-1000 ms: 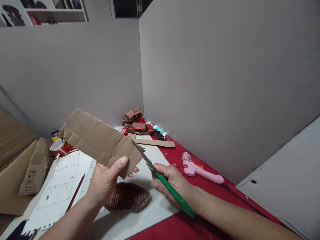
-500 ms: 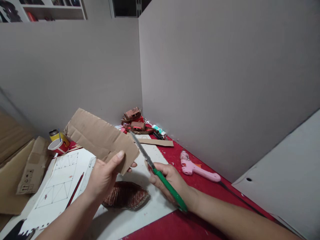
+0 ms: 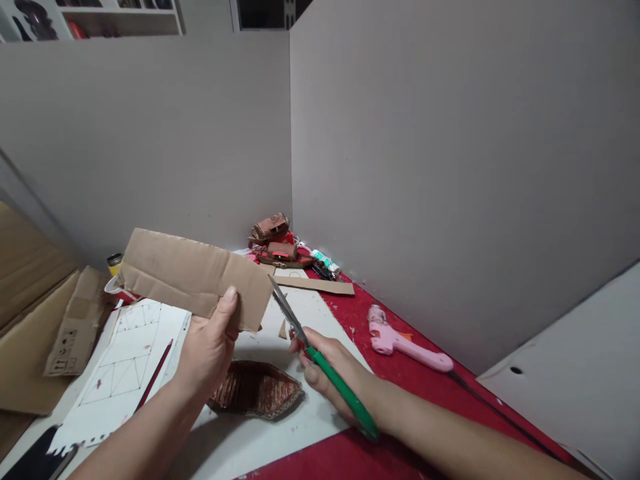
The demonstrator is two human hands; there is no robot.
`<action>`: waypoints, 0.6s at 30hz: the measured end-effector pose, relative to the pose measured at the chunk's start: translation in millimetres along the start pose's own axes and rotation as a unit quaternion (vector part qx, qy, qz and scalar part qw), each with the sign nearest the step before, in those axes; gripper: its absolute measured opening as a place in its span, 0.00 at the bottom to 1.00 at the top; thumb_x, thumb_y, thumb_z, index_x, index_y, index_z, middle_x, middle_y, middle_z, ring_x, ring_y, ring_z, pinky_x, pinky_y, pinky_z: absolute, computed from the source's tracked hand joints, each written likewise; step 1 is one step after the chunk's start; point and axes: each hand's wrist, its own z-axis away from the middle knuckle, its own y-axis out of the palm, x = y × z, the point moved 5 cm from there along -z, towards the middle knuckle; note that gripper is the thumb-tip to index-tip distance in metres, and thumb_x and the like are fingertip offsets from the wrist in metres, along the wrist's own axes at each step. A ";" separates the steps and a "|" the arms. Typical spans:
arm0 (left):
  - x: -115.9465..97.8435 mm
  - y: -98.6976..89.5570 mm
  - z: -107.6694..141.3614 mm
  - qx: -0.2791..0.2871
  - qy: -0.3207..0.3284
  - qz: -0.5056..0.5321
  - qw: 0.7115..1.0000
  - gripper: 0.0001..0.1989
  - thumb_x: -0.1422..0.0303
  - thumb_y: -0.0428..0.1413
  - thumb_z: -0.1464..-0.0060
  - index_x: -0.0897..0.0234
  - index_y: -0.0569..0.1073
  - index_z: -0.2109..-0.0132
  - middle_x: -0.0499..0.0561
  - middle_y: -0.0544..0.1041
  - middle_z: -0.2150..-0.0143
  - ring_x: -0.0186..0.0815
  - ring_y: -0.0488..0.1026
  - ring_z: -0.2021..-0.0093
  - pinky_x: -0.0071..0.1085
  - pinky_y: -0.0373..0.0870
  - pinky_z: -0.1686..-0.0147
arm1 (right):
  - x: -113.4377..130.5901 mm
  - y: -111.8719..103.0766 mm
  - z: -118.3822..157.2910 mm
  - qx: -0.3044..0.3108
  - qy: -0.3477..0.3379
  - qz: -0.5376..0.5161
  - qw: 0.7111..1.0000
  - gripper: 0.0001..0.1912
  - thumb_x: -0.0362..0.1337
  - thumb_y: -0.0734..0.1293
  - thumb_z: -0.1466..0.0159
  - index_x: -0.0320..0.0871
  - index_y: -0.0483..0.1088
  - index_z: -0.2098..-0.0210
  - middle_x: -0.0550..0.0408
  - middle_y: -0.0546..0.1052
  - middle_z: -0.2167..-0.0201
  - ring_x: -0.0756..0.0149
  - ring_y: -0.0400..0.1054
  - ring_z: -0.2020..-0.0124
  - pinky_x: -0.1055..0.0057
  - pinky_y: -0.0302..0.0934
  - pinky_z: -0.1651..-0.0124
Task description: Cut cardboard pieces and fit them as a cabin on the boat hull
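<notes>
Watch your L thumb: L hand [image 3: 207, 350] is closed on the flat brown rectangular cardboard piece [image 3: 175, 270], thumb on top nr its R end, fingers mostly hidden underneath. That's close to the cutting side, so a slip of the green-handled metal scissors [image 3: 340, 390] could nick thumb or hidden fingertips. Your R hand [image 3: 350, 373] is wrapped round the green handle; blades look nearly together, but can't tell exactly how far apart.

Other risk: the board's long L end sticks out w/o support, so w/ a one-end pinch it could twist or sag & send a cut crooked. The creases across it might also fold under blade pressure. Board's held in the air, so there's no backing from the bench [image 3: 300, 457].

Position: board runs up & L from your L hand, well apart from R hand; its R edge is just beside the blade tips, touching or not, can't tell. The dark-brown ribbed boat-shaped model [image 3: 255, 390] sits below, between your forearms, on the white paper sheet [image 3: 280, 440]; dropped scissors could dent it.
</notes>
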 end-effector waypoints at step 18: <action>2.9 4.3 2.0 0.027 -0.001 0.059 0.998 0.14 0.67 0.68 0.53 0.66 0.82 0.58 0.55 0.84 0.56 0.46 0.78 0.49 0.36 0.76 0.49 | -0.1 1.2 4.2 0.024 0.017 -0.071 0.997 0.29 0.65 0.56 0.35 0.43 0.62 0.62 0.60 0.62 0.74 0.71 0.55 0.75 0.74 0.52 0.74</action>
